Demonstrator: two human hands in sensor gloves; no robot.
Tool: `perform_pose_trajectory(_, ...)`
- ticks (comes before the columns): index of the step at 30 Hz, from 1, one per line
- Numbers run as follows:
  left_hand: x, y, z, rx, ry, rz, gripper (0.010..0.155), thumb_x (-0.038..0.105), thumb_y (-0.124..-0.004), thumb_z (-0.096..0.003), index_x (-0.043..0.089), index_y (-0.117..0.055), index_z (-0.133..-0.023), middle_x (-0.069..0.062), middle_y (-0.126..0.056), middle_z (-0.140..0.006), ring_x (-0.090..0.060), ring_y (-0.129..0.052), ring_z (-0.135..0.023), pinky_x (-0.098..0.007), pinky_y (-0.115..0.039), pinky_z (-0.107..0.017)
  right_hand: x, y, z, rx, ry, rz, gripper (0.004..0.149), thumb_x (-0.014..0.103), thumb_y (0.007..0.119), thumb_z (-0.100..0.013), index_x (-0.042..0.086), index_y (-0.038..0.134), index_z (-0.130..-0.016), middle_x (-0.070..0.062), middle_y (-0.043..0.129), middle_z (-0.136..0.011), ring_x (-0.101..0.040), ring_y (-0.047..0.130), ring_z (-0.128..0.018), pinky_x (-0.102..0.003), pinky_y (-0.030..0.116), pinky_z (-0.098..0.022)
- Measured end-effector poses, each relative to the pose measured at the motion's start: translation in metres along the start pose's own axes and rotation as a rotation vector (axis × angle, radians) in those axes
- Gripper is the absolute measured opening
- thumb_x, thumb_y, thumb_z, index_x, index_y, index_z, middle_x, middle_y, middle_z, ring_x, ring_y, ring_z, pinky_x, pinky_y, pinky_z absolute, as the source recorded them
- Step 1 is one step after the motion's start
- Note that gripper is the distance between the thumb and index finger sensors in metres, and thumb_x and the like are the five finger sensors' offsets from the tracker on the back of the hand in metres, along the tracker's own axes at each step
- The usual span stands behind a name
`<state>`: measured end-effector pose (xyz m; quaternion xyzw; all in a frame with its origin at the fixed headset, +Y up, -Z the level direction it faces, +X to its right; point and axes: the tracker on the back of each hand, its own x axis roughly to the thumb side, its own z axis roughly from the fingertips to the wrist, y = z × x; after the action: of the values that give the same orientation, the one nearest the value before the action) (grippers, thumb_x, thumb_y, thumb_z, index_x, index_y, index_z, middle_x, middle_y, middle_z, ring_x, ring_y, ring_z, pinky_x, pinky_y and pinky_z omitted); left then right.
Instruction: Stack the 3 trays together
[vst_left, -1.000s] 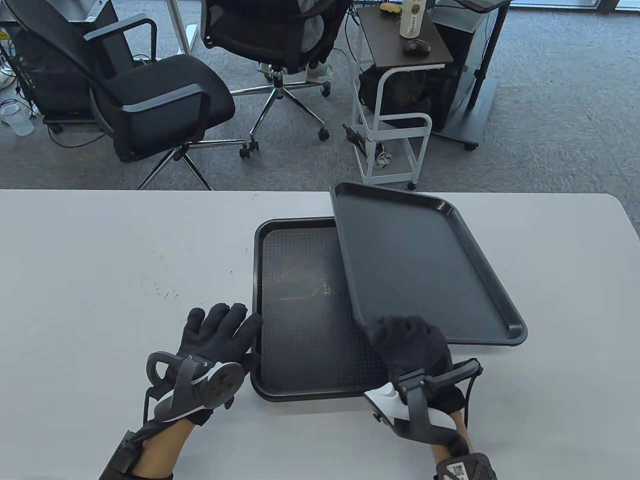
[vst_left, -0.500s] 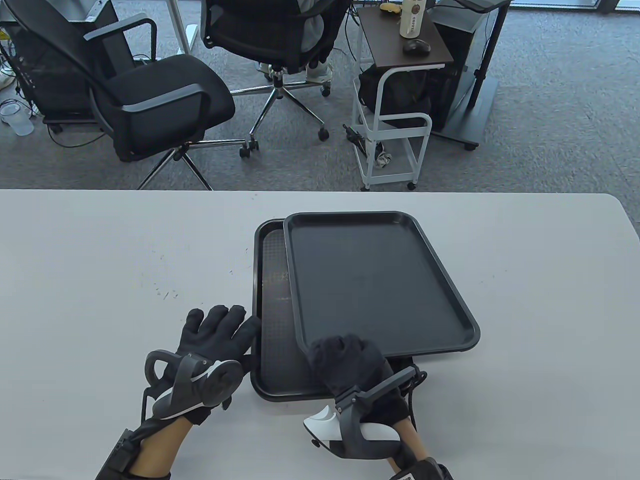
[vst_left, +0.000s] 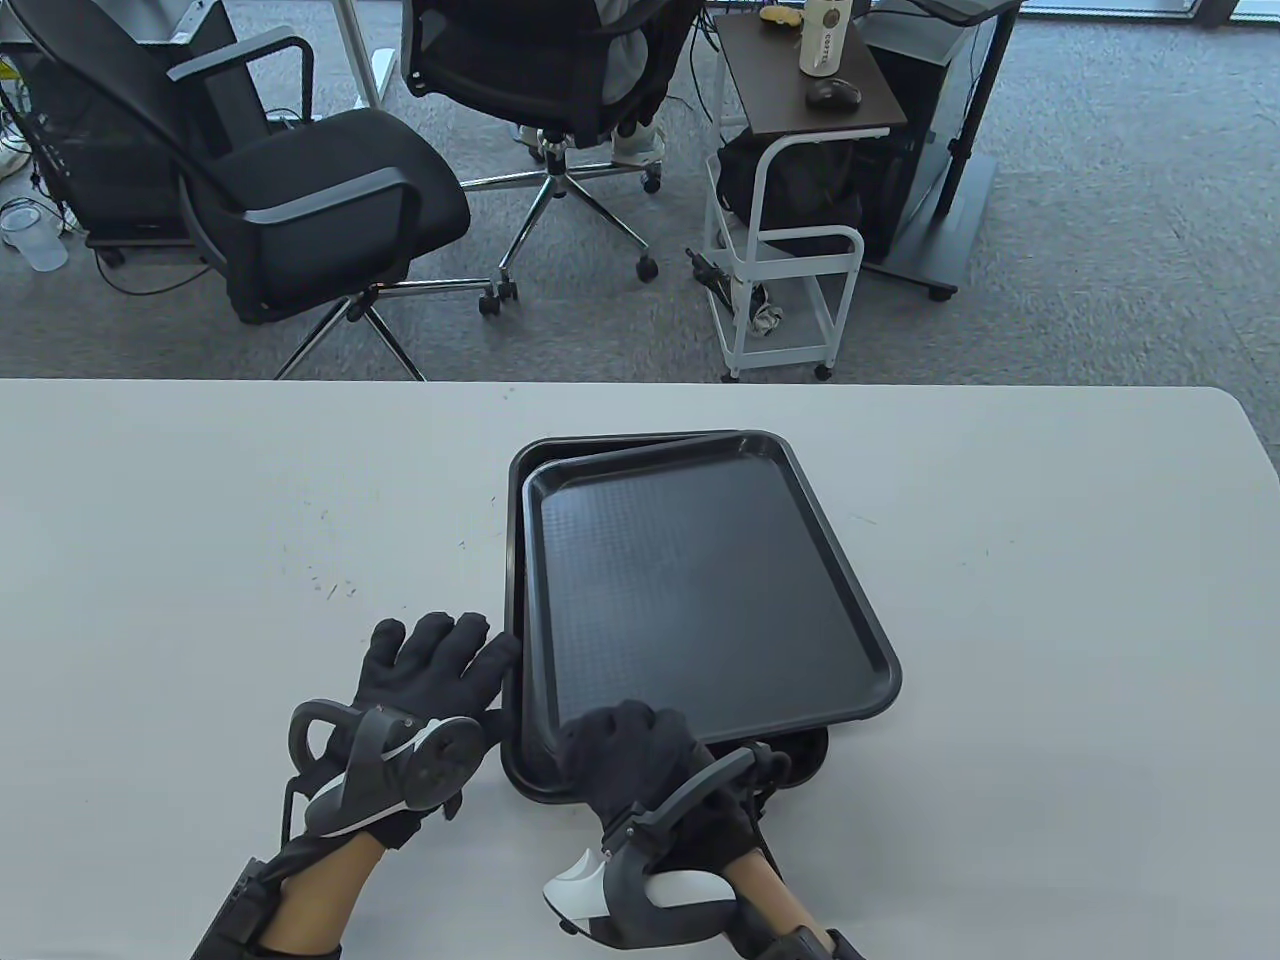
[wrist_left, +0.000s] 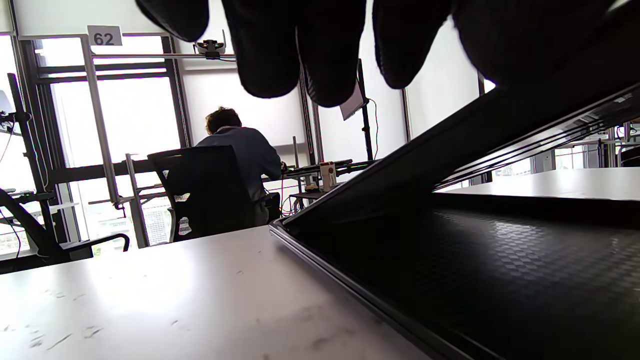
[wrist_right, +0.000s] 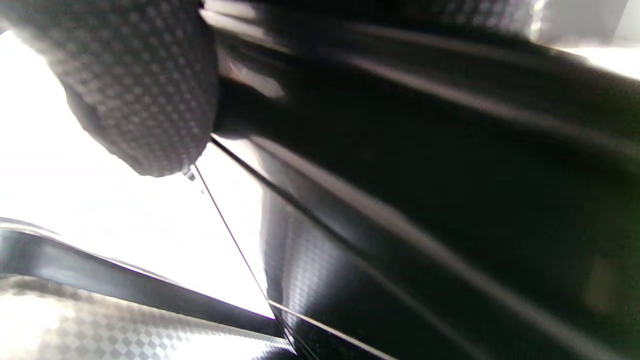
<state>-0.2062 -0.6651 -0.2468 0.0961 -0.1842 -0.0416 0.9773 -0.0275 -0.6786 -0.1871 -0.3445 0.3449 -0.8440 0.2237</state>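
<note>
You are in the middle of seating the top dark grey rectangular plastic tray (vst_left: 700, 580) onto the black rectangular plastic tray (vst_left: 517, 520) that lies flat on the white surface (vst_left: 200, 520) in the lower centre of the table view. Only two trays can be told apart for certain; whether a third lies under the black one cannot be judged from these views.

Your right hand (vst_left: 630, 755) grips the near short edge of the top tray, fingers curled over its rim. The tray is skewed: its far right corner overhangs the lower tray toward the right of the frame, and a strip of the lower rim shows along the left and top. In the left wrist view the top tray (wrist_left: 450, 150) slopes up to the right above the textured floor of the lower tray (wrist_left: 500, 260), so it is not down yet.

Your left hand (vst_left: 430, 665) lies flat on the surface, fingers spread, fingertips touching or just beside the lower tray's left rim, probably steadying it.

The next move, as it looks, calls for turning the top tray counter-clockwise until its edges line up, then lowering it so the rims nest. Keep the left hand braced so the lower tray does not slide.
</note>
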Motion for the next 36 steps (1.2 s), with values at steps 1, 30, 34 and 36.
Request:
perform_pose_trajectory(1,0.0,-0.001,0.0,-0.008,-0.001,0.003,0.07,0.059,-0.079,-0.0404,0.039,-0.069,-0.107,0.001,-0.074,-0.117,-0.034,-0.074,-0.111,-0.062,-0.05,-0.08,0.001,0.002,-0.001,0.002,0.007,-0.007,0.055,0.047,0.098,-0.03,0.033,0.082,-0.081,0.004,0.097,-0.064,-0.016,0.101,-0.043,-0.034,0.093,-0.029)
perform_pose_trajectory(30,-0.007,-0.001,0.0,-0.002,0.017,0.016,0.069,0.058,-0.079,-0.0405,0.038,-0.07,-0.106,0.001,-0.075,-0.116,-0.034,-0.074,-0.11,-0.062,-0.05,-0.08,0.027,0.055,0.008,0.333,-0.082,-0.249,0.059,0.053,0.096,-0.027,0.036,0.084,-0.082,0.007,0.104,-0.067,-0.014,0.111,-0.048,-0.035,0.095,-0.031)
perform_pose_trajectory(34,-0.008,-0.001,0.0,-0.001,0.019,0.018,0.069,0.058,-0.079,-0.0405,0.038,-0.07,-0.106,0.001,-0.075,-0.116,-0.034,-0.074,-0.11,-0.062,-0.05,-0.08,0.028,0.056,0.009,0.343,-0.096,-0.274,0.056,0.047,0.096,-0.03,0.037,0.082,-0.083,0.006,0.101,-0.074,-0.015,0.11,-0.053,-0.036,0.094,-0.034)
perform_pose_trajectory(36,-0.008,-0.002,0.0,-0.003,0.019,0.021,0.07,0.058,-0.079,-0.0405,0.038,-0.07,-0.106,0.001,-0.075,-0.116,-0.034,-0.074,-0.111,-0.062,-0.05,-0.08,0.029,0.057,0.01,0.366,-0.117,-0.29,0.057,0.044,0.095,-0.032,0.036,0.08,-0.087,0.005,0.099,-0.079,-0.016,0.108,-0.058,-0.036,0.094,-0.036)
